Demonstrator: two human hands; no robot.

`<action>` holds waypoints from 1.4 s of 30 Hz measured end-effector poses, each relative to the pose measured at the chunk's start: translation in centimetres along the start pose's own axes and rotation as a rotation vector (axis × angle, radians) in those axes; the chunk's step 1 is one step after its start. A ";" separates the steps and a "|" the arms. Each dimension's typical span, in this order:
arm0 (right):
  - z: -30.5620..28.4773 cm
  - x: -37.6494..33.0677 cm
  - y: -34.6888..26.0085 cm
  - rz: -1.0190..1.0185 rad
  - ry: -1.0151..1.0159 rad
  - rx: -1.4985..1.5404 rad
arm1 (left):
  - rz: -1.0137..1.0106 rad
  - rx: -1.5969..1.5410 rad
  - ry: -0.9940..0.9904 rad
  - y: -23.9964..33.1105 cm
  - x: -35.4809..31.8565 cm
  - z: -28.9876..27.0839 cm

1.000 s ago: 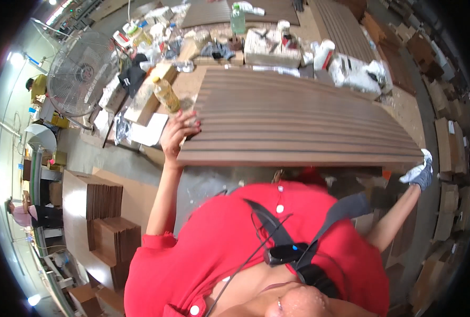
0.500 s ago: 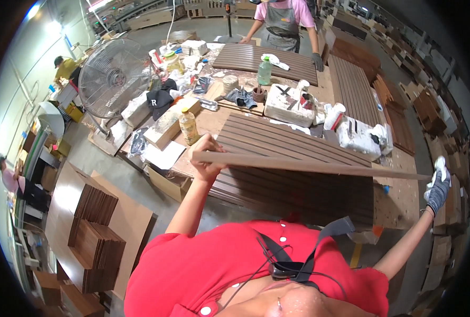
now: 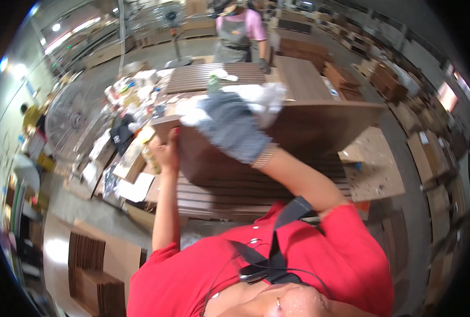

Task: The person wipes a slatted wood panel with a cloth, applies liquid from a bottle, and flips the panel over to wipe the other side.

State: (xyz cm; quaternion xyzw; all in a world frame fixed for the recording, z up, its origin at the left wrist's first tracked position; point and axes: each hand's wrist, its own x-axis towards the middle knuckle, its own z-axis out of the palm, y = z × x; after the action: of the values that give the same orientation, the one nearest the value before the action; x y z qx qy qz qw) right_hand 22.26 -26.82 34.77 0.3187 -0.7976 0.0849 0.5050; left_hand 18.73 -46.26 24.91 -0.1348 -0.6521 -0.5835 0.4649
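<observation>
A flat brown board (image 3: 303, 132) is tilted up on its long edge in front of me. My left hand (image 3: 166, 152), bare, is closed around its left end, thumb on the near face. My right hand (image 3: 232, 127), in a grey knit glove, lies over the top edge close to that end. A white cloth (image 3: 190, 112) is bunched at its fingers, smeared by motion. Beneath the board, dark grooved slatted panels (image 3: 256, 198) lie on the worktable (image 3: 377, 169). The board hides most of the table's middle.
Across the table a person in a grey apron (image 3: 235, 39) stands by another grooved panel (image 3: 213, 76). Clutter, a yellow bottle (image 3: 149, 153) and a black cap (image 3: 122, 138) lie left, near a large fan (image 3: 71, 116). Stacked brown boards (image 3: 95, 285) stand lower left.
My right hand has swept from the board's far right end leftward along it to near my left hand. The board has tipped, showing its broad face. The view has shifted right.
</observation>
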 end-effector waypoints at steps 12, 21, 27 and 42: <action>-3.7 -3.9 14.5 0.415 -0.089 -0.077 | -0.235 -0.080 -0.008 -4.7 2.2 2.6; -18.6 -24.7 46.2 0.643 -0.011 -0.684 | -0.206 -0.256 0.073 -3.1 1.8 5.2; -21.5 -28.6 52.5 1.508 0.560 0.177 | -0.268 -0.173 0.025 -6.4 0.9 1.3; -16.4 -46.1 47.5 1.530 0.617 0.568 | -0.847 -0.051 -0.049 -6.0 -6.5 2.0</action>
State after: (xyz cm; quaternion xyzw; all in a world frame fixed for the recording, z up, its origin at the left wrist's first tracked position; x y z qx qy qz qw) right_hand 19.62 37.32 11.84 -0.2280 -0.5688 0.6790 0.4043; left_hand 16.97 -43.78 16.36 0.1197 -0.6462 -0.7355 0.1649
